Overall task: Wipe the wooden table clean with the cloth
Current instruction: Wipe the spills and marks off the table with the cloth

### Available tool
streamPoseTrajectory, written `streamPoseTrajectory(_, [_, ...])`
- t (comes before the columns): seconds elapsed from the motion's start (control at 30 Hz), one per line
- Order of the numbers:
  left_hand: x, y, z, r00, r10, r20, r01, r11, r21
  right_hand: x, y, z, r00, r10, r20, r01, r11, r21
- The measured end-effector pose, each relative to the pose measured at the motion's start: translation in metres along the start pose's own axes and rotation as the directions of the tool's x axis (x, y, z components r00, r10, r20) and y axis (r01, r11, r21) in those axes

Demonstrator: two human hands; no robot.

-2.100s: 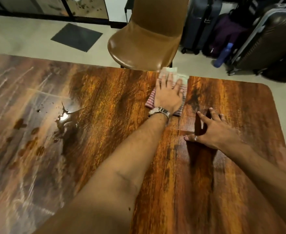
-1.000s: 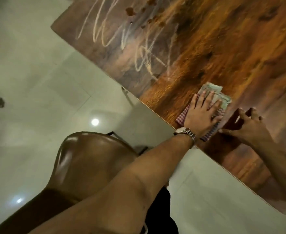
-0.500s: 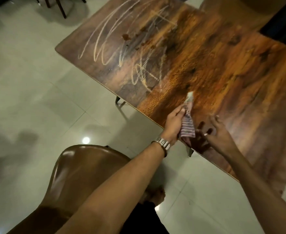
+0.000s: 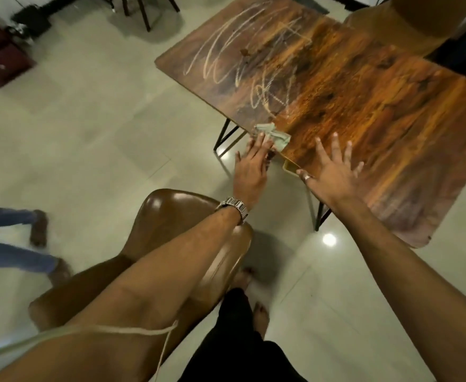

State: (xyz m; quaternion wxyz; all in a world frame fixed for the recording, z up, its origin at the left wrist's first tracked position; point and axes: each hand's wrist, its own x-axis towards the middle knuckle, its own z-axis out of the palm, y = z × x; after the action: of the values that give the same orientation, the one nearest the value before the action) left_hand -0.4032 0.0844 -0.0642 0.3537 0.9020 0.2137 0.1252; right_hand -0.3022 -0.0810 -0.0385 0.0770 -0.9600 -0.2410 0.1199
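Note:
The wooden table point(image 4: 377, 111) runs across the upper right, with pale chalk scribbles point(image 4: 240, 59) and small brown spots point(image 4: 245, 52) on its far left part. A crumpled pale green cloth point(image 4: 277, 135) lies at the table's near edge. My left hand point(image 4: 251, 166), with a metal watch on the wrist, reaches past the edge and its flat fingers press down on the cloth. My right hand point(image 4: 333, 166) rests spread and flat on the tabletop just right of the cloth, holding nothing.
A brown chair point(image 4: 171, 224) stands under my left arm, close to the table's edge. A second brown chair point(image 4: 391, 20) sits beyond the table. Another person's legs in jeans point(image 4: 14, 244) are at the left. A dark red cabinet point(image 4: 0, 59) stands top left.
The view has pulled back from the table. My left hand went from pinching the lifted cloth to pressing it flat at the edge. My right hand spread out onto the tabletop.

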Motion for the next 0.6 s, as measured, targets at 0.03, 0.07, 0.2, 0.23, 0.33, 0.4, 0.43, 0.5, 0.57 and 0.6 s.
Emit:
streamPoseTrajectory(0.03, [-0.01,-0.004,-0.008,0.999,0.003,-0.032,-0.002,0.999,0.033,-0.008,-0.01,0.001,1.0,-0.024,-0.015,0.024,1.0,-0.011])
streamPoseTrajectory(0.07, [-0.023,-0.009,-0.018,0.998,0.002,-0.065,0.002,0.999,0.053,-0.017,-0.021,0.002,0.998,-0.052,-0.021,0.052,0.998,-0.021])
streamPoseTrajectory(0.2, [-0.066,-0.034,-0.053,0.989,-0.001,-0.15,0.015,0.995,0.094,-0.045,-0.064,0.001,0.992,-0.118,-0.042,0.117,0.993,-0.023])
streamPoseTrajectory(0.23, [-0.076,-0.04,-0.063,0.987,0.0,-0.158,0.017,0.994,0.108,-0.05,-0.076,0.0,0.99,-0.132,-0.047,0.131,0.991,-0.025])
streamPoseTrajectory(0.33, [-0.095,-0.056,-0.096,0.982,-0.002,-0.191,0.025,0.993,0.119,-0.061,-0.114,-0.003,0.983,-0.175,-0.059,0.174,0.984,-0.024])
streamPoseTrajectory(0.4, [-0.105,-0.067,-0.117,0.978,-0.005,-0.207,0.032,0.992,0.126,-0.067,-0.137,-0.004,0.982,-0.184,-0.047,0.184,0.983,-0.004])
streamPoseTrajectory(0.43, [-0.11,-0.072,-0.128,0.977,-0.004,-0.211,0.032,0.991,0.13,-0.07,-0.148,-0.003,0.983,-0.18,-0.04,0.18,0.984,0.004])
streamPoseTrajectory(0.5, [-0.12,-0.088,-0.153,0.976,-0.002,-0.218,0.032,0.99,0.136,-0.079,-0.171,0.001,0.985,-0.168,-0.031,0.169,0.986,0.009])
streamPoseTrajectory(0.57, [-0.13,-0.103,-0.179,0.975,0.004,-0.221,0.028,0.989,0.144,-0.089,-0.194,0.006,0.988,-0.152,-0.031,0.153,0.988,0.013])
streamPoseTrajectory(0.6, [-0.136,-0.113,-0.193,0.976,0.008,-0.218,0.024,0.989,0.146,-0.096,-0.206,0.009,0.989,-0.142,-0.034,0.143,0.99,0.019])
